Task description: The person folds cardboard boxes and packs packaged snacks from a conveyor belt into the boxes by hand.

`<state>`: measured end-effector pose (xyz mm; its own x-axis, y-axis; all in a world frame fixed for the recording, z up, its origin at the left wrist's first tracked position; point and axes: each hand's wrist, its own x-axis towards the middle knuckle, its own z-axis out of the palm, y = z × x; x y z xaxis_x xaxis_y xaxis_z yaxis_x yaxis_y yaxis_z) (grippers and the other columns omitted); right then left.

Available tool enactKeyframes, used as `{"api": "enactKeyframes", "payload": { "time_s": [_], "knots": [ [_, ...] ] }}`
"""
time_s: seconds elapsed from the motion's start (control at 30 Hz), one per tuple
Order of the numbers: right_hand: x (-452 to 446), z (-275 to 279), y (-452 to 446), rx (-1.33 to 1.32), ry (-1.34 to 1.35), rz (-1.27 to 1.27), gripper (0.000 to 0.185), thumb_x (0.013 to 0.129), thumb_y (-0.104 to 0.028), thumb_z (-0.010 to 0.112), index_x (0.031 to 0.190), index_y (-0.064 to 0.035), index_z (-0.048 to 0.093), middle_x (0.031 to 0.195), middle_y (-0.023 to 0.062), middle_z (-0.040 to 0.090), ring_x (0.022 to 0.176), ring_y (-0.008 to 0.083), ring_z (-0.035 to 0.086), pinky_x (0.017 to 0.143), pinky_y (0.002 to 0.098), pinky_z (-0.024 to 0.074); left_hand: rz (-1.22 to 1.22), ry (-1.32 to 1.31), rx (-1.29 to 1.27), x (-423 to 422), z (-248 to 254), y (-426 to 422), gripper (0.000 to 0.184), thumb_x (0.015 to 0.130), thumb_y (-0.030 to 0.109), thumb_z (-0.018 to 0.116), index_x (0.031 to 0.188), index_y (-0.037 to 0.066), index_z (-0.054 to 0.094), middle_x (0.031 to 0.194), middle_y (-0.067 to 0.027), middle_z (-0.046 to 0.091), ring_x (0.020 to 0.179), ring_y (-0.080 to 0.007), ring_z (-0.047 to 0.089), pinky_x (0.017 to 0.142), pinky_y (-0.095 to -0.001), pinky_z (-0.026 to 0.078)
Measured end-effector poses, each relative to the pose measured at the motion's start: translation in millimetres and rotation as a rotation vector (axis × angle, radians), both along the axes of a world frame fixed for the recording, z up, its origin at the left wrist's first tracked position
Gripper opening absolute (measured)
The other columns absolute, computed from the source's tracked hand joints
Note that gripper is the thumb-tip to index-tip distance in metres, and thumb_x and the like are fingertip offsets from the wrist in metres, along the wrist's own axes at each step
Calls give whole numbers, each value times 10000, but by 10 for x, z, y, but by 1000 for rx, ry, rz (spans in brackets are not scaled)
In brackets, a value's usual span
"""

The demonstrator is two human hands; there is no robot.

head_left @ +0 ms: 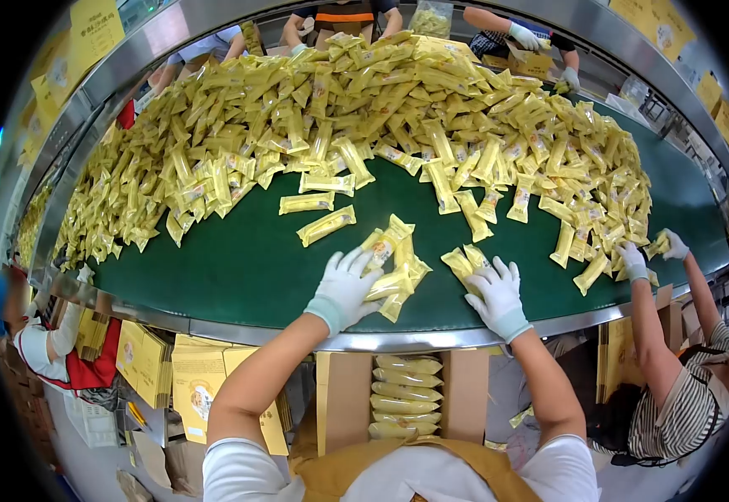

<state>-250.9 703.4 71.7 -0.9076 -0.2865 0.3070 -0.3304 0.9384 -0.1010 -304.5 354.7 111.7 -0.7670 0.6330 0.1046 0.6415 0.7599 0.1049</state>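
Observation:
My left hand (343,290), in a white glove, rests against a small cluster of yellow snack packets (393,283), with one packet's end between its fingers and thumb. My right hand (496,299), gloved too, lies with spread fingers over a couple of yellow snack packets (463,264) near the belt's front edge. Beyond my hands, single packets (326,226) lie apart on the green conveyor belt (247,268). Below the edge, in front of my body, an open cardboard box (348,402) holds a stack of several yellow packets (406,393).
A big heap of yellow packets (364,109) covers the belt's far side. A metal rail (415,339) edges the belt. At right, a co-worker's gloved hands (634,261) touch packets; other people stand opposite and at left. Flat yellow cartons (201,385) lean below left.

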Motion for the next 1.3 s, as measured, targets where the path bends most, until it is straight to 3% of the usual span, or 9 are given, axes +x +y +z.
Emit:
{"api": "enactKeyframes", "payload": {
  "time_s": [0.1, 0.2, 0.37, 0.6, 0.8, 0.97, 1.1, 1.27, 1.3],
  "knots": [
    [110, 156, -95, -41, 2, -156, 481, 766, -356, 776, 1151, -92, 664, 1156, 130, 644, 1168, 356, 519, 1077, 548, 303, 4, 72, 85, 56, -102, 111, 423, 784, 288, 794, 1169, 172, 665, 1362, -132, 524, 1270, -339, 461, 1095, -474, 322],
    [185, 204, -121, 48, -165, -207, 517, 749, -313, 777, 1193, -90, 636, 1095, 124, 640, 1108, 343, 531, 1046, 546, 316, 98, -99, 225, 191, 250, 112, 430, 791, 269, 785, 1181, 144, 655, 1258, -138, 563, 1194, -334, 510, 1060, -456, 362],
    [148, 557, -35, -202, -135, -257, 419, 765, -256, 742, 1127, -72, 639, 1058, 149, 595, 996, 368, 571, 877, 448, 472, 357, -300, -31, 335, 393, -98, 531, 844, 300, 757, 1285, 62, 581, 1143, -158, 565, 1065, -341, 563, 911, -417, 492],
    [-305, 301, 100, 195, -338, -555, 444, 755, -432, 798, 1025, -98, 684, 1072, 125, 612, 1008, 294, 602, 871, 419, 488, 434, -164, -21, 222, -133, -57, 576, 785, 448, 791, 1164, 49, 620, 1114, -129, 576, 1040, -295, 562, 864, -385, 482],
    [-462, 767, -359, -260, -435, 240, 385, 723, -277, 825, 1009, -63, 682, 1034, 141, 635, 993, 351, 623, 885, 452, 505, 522, -330, -5, 106, -109, -69, 534, 800, 408, 785, 1162, 53, 617, 1166, -149, 589, 1112, -310, 596, 932, -422, 524],
    [-721, 294, -1143, -114, -54, 587, 187, 788, -160, 707, 970, -119, 690, 943, 115, 693, 943, 301, 663, 844, 419, 511, 523, -293, -82, 18, -131, 49, 525, 817, 389, 771, 1182, 51, 606, 1196, -139, 588, 1115, -307, 602, 928, -424, 533],
    [-810, 394, -1048, 196, -268, 479, 169, 792, -135, 673, 959, -133, 701, 927, 113, 698, 898, 298, 672, 862, 390, 496, 599, -251, -77, 30, 30, -116, 464, 803, 313, 787, 1138, 56, 594, 1207, -148, 586, 1103, -334, 608, 925, -432, 533],
    [-519, 216, -310, 164, 55, 197, 191, 747, -133, 702, 908, -116, 600, 943, 83, 660, 880, 284, 638, 821, 399, 482, 596, -199, -12, 25, -163, -422, 405, 819, 309, 782, 1095, 79, 596, 1074, -133, 653, 987, -335, 663, 855, -437, 543],
    [-469, 82, -204, 241, -56, 148, 558, 695, -243, 793, 1184, -74, 585, 1108, 107, 623, 998, 307, 596, 903, 432, 457, 547, -196, -16, 63, -180, -388, 392, 820, 321, 779, 1082, 86, 605, 1061, -126, 657, 983, -331, 664, 847, -434, 543]
  ]
}}
